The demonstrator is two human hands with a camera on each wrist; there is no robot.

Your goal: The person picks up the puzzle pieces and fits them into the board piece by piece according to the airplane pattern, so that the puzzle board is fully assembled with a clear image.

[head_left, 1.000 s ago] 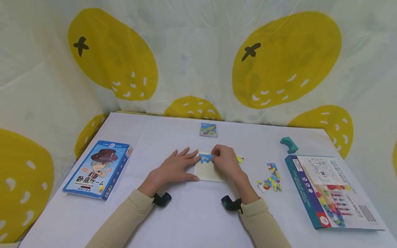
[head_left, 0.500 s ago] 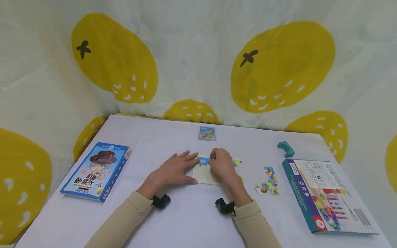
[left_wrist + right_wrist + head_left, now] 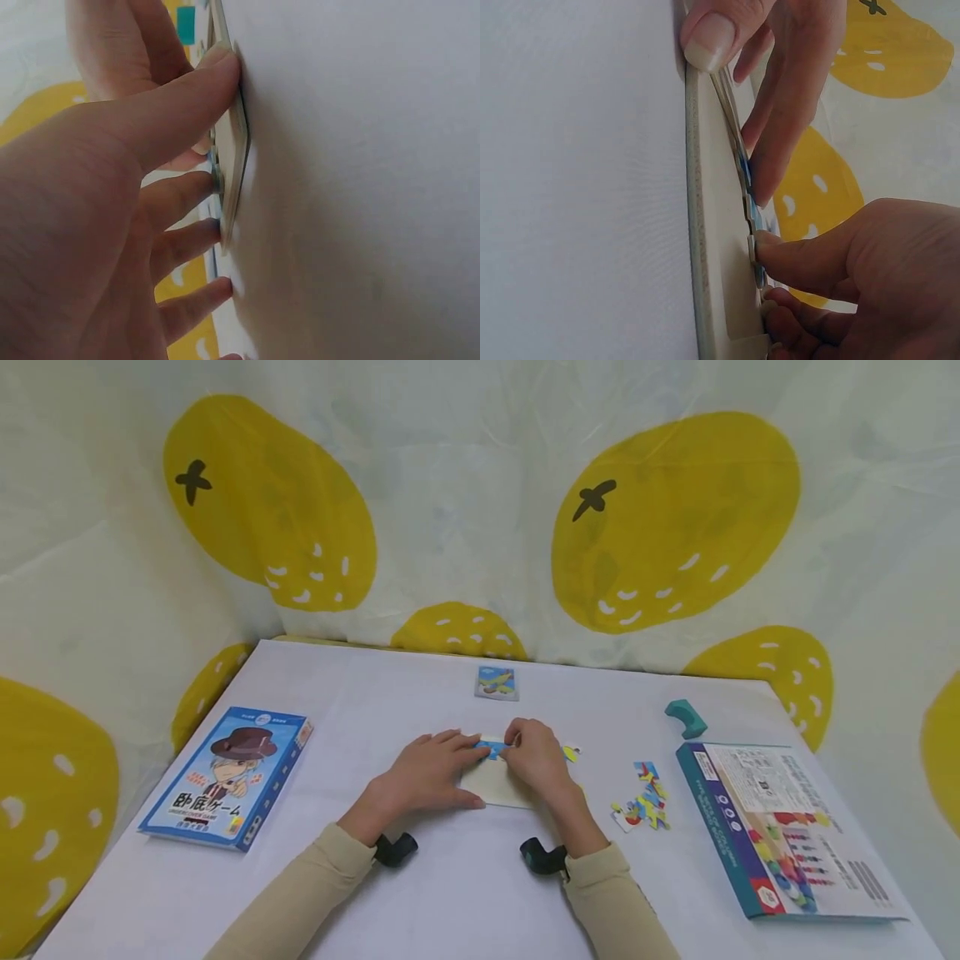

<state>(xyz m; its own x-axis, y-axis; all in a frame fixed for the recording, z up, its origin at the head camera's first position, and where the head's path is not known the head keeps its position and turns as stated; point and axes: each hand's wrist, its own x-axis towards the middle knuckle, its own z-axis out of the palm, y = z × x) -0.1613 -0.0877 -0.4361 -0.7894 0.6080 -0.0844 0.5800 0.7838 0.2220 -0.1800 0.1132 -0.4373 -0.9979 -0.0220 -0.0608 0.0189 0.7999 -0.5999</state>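
A shallow cream puzzle board (image 3: 495, 787) lies on the table between the hands. Joined blue puzzle pieces (image 3: 492, 748) run along its far side. My left hand (image 3: 429, 774) rests on the board's left part, fingers extended; its thumb (image 3: 214, 71) lies on the near edge and its index fingertip touches the blue pieces. The right hand (image 3: 534, 758), fingers curled, pinches a blue puzzle piece (image 3: 759, 262) at the end of that row, mostly hidden behind the fingers in the head view. A yellow-and-white puzzle piece (image 3: 572, 752) lies just right of the right hand.
Several loose puzzle pieces (image 3: 647, 802) lie at the right. A small airplane picture card (image 3: 497, 683) sits behind the board. A blue game box (image 3: 225, 777) is at the left. On the right are a larger toy box (image 3: 795, 835) and a teal arch block (image 3: 686, 718).
The left hand has shifted slightly right, further over the board. The right hand stays at the blue row with small finger movements. The head view has shifted a little.
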